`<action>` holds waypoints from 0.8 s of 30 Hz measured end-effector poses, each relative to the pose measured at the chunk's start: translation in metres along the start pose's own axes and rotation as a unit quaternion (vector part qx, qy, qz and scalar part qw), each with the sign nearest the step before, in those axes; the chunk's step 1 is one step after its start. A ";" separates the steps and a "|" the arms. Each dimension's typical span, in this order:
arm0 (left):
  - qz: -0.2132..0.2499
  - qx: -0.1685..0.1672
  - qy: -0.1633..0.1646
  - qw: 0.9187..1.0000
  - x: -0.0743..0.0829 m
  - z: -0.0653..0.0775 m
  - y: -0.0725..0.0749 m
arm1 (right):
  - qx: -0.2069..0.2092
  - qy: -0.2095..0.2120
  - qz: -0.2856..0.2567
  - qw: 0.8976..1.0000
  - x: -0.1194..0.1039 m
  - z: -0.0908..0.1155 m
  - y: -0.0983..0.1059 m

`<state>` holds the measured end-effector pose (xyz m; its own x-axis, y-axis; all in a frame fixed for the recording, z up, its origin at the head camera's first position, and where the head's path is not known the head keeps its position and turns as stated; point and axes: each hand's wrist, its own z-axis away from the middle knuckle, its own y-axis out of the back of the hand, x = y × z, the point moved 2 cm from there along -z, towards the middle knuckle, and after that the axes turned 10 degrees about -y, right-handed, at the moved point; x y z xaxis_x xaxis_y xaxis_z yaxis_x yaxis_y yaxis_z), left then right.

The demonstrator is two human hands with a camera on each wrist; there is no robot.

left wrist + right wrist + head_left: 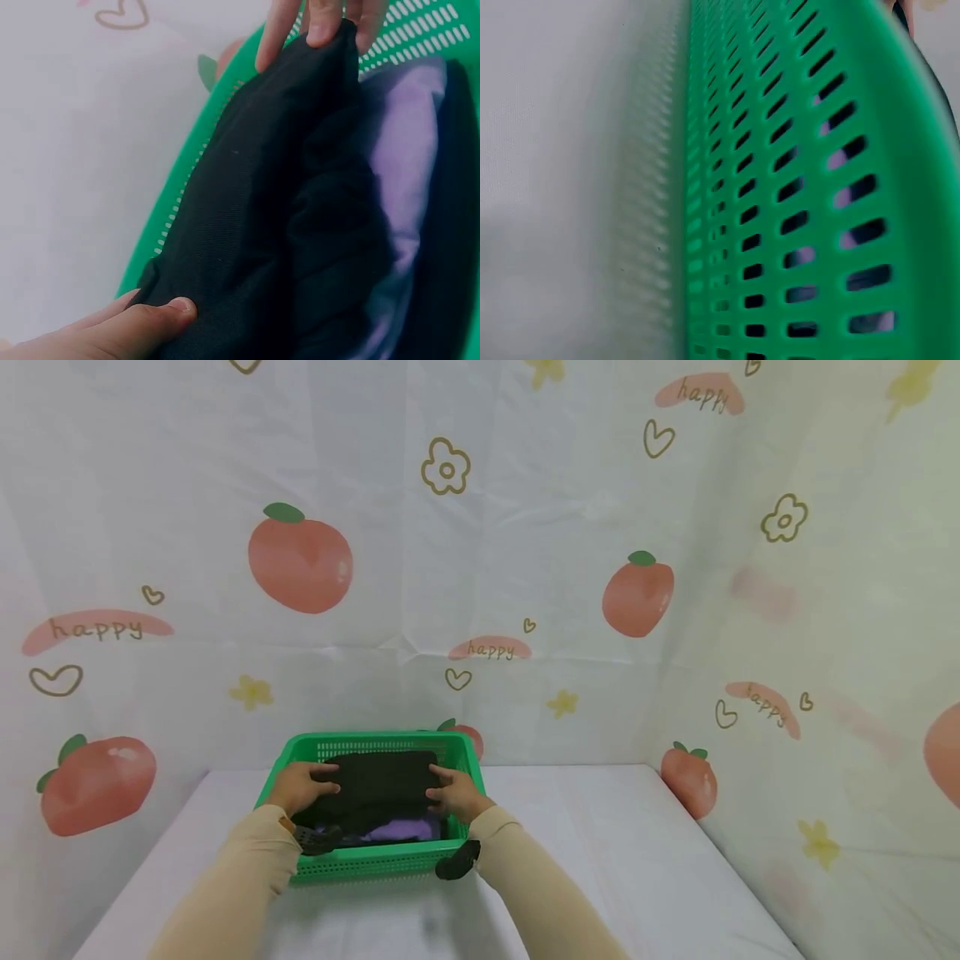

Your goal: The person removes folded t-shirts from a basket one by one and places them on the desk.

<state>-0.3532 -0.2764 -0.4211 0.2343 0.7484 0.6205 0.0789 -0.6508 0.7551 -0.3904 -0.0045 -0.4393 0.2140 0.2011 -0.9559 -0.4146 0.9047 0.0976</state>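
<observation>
A folded black cloth (386,781) lies along the back of a green slotted plastic basket (375,853). My left hand (296,787) grips its left end; in the left wrist view the thumb (169,315) presses on the fabric while the other fingers are hidden behind it. At the opposite end my right hand (459,795) holds the cloth, its fingertips (321,34) curled over the edge. Beside the black cloth, a purple cloth (405,157) shows in the basket, with another dark cloth (450,225) along its far side.
The basket stands on a white-covered table (585,843) near a white curtain backdrop (525,527) printed with fruit and flowers. Its slotted side wall (780,187) fills much of the right wrist view. Black wrist straps (457,860) hang near the basket's front rim.
</observation>
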 end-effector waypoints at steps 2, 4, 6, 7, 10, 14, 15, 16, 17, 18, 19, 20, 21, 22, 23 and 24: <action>-0.003 -0.004 0.001 1.000 0.003 0.000 0.004 | 0.001 0.005 0.004 1.000 -0.004 0.002 0.001; -0.006 -0.008 0.003 1.000 0.006 0.001 0.008 | -0.002 0.007 0.006 1.000 -0.007 0.003 0.002; -0.014 -0.013 0.005 1.000 0.010 0.001 0.013 | -0.007 0.007 0.005 1.000 -0.011 0.004 0.004; -0.017 -0.015 0.006 1.000 0.011 0.001 0.014 | -0.010 0.009 0.004 1.000 -0.013 0.004 0.006; -0.022 -0.012 0.007 1.000 0.017 0.001 0.017 | -0.011 0.012 0.003 1.000 -0.018 0.005 0.010; -0.020 -0.001 -0.003 1.000 0.020 0.001 0.013 | -0.001 0.017 0.007 1.000 -0.022 0.007 0.013; -0.021 -0.002 -0.007 1.000 0.020 0.002 0.010 | 0.000 0.015 0.005 1.000 -0.022 0.007 0.013; -0.026 -0.007 -0.013 1.000 0.020 0.003 0.008 | 0.002 0.016 0.005 1.000 -0.022 0.008 0.013; -0.029 -0.015 -0.020 0.999 0.019 0.004 0.005 | 0.003 0.015 0.005 1.000 -0.022 0.009 0.012; -0.036 -0.025 -0.026 0.999 0.019 0.005 0.002 | 0.005 0.015 0.005 1.000 -0.022 0.010 0.012; -0.039 -0.037 -0.030 0.998 0.019 0.005 -0.001 | 0.008 0.014 0.004 1.000 -0.021 0.011 0.012; -0.036 -0.049 -0.032 0.998 0.019 0.006 -0.004 | 0.010 0.014 0.004 1.000 -0.021 0.011 0.011; -0.038 -0.061 -0.036 0.997 0.019 0.006 -0.007 | 0.013 0.014 0.005 1.000 -0.020 0.012 0.011; -0.041 -0.072 -0.040 0.996 0.020 0.006 -0.009 | 0.015 0.014 0.006 1.000 -0.019 0.012 0.011; -0.042 -0.080 -0.044 0.995 0.022 0.006 -0.011 | 0.016 0.013 0.003 1.000 -0.019 0.013 0.012; -0.043 -0.087 -0.047 0.994 0.024 0.006 -0.013 | 0.016 0.013 0.002 1.000 -0.018 0.013 0.012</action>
<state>-0.3426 -0.2509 -0.4171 0.3233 0.7805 0.5351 -0.0647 -0.5459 0.8353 -0.3876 0.0078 -0.4170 0.1884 0.1954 -0.9624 -0.3866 0.9156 0.1102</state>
